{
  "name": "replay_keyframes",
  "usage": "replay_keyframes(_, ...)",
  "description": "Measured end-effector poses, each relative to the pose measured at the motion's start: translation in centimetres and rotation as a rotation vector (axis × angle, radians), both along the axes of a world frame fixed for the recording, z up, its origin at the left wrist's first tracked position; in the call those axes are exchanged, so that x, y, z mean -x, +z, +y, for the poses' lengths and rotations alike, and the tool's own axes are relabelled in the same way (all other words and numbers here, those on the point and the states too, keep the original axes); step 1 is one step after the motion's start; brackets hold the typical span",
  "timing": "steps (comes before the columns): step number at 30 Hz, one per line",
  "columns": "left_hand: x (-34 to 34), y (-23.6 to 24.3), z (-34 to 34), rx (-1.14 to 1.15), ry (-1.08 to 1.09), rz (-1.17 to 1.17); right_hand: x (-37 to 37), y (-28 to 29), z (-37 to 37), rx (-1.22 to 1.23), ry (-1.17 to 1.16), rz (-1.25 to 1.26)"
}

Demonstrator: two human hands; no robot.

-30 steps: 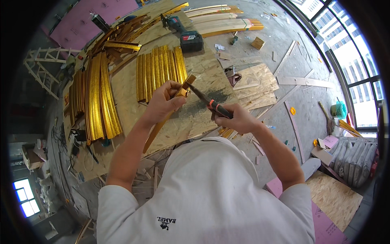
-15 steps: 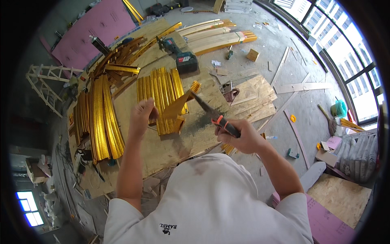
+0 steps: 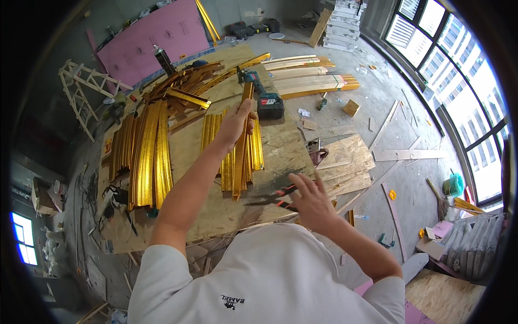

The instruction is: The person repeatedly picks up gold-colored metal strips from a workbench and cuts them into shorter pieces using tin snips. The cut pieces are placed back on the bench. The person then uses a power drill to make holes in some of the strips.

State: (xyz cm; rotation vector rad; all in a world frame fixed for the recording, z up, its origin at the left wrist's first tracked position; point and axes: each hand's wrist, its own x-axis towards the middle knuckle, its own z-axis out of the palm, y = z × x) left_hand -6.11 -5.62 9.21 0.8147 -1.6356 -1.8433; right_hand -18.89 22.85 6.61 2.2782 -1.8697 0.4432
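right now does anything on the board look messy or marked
Yes, two things. A dark smudge stains the board near the red-and-black-handled tool, unlike the pale wood around it. Toward the far side, a heap of gold strips lies crisscrossed, whereas the nearer stacks run roughly side by side.

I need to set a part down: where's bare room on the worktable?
Bare board shows between the left gold stack and the middle gold strips, and right of those strips, nearer than the power tool. Crowded: far left with loose strips, and near the right hand with an orange-trimmed tool.
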Motion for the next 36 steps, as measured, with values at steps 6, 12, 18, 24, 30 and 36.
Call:
replay_keyframes(6, -0.7, -1.0, 3.7, 0.219, -0.191, -0.149, 5.0, -1.0, 0.9, -0.315, -0.217, -0.787)
replay_keyframes(12, -0.3, -2.3, 7.2, 0.230, -0.294, -0.282, 6.1, 0.6, -0.7, -0.361, -0.132, -0.820)
replay_keyframes(18, -0.8, -2.7, 7.7, 0.181, -0.293, -0.333, 5.7, 0.7, -0.9, -0.448, -0.171, -0.819)
replay_keyframes(24, -1.6, -3.1, 7.5, 0.148, -0.323, -0.318, 5.7, 1.6, -1.0, -0.531, -0.070, -0.846)
replay_keyframes(30, -0.9, -5.7, 6.4, 0.138, -0.350, -0.522, 5.2, -3.4, -2.5, -0.579, -0.279, -0.759)
replay_keyframes(36, 1.0, -9.6, 3.5, -0.165, -0.318, -0.886, 3.9, -9.7, -5.9, -0.268, -0.348, -0.102)
